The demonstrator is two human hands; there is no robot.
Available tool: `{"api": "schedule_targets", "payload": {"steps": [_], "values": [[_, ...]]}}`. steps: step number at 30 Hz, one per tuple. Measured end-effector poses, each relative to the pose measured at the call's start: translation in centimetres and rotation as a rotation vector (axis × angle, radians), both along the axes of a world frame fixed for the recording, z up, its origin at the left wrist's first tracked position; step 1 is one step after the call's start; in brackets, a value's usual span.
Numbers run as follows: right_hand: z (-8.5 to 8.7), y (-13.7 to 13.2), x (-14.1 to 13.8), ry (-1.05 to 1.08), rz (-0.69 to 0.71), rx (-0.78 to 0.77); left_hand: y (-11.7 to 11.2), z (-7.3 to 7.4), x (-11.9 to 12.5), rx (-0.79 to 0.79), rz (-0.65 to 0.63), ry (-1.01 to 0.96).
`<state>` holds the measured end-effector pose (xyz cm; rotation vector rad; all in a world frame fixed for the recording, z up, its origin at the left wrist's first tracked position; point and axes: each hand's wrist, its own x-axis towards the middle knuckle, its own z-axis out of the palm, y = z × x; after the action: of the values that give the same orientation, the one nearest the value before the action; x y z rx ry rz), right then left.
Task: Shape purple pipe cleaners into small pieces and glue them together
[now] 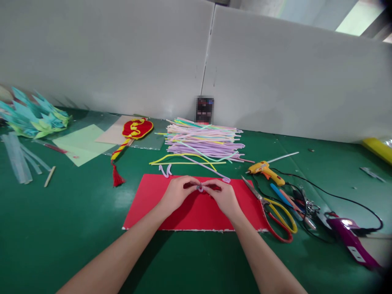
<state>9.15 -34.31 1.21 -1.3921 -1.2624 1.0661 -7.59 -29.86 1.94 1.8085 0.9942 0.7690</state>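
Note:
Over a red board, my left hand and my right hand meet fingertip to fingertip. Both pinch a small curled lilac pipe cleaner, mostly hidden by the fingers. Just beyond the board's far edge, bent lilac pieces lie to the left. A long lilac pipe cleaner with a coiled end reaches the board near my right hand. Behind these is a thick pile of pastel pipe cleaners, with loose yellow ones in front.
Scissors with red and yellow handles overlap the board's right side. Beyond them are a yellow glue gun, its cord, pens and a purple power strip. Leftward lie a red-yellow fan with a tassel, paper sheets and teal folded paper.

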Motion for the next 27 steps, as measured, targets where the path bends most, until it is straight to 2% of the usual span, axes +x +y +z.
{"api": "schedule_targets", "payload": {"steps": [10, 14, 18, 27], "values": [[-0.5, 0.2, -0.3, 0.000, -0.071, -0.016, 0.0, -0.2, 0.4, 0.012, 0.081, 0.035], [-0.5, 0.1, -0.2, -0.159, -0.116, 0.054, -0.2, -0.5, 0.6, 0.078, 0.098, 0.118], [-0.4, 0.3, 0.2, -0.327, -0.099, 0.162, -0.3, -0.8, 0.6, 0.135, 0.083, 0.134], [-1.2, 0.6, 0.5, -0.505, -0.081, 0.187, -0.6, -0.9, 0.6, 0.268, 0.127, 0.193]]}}
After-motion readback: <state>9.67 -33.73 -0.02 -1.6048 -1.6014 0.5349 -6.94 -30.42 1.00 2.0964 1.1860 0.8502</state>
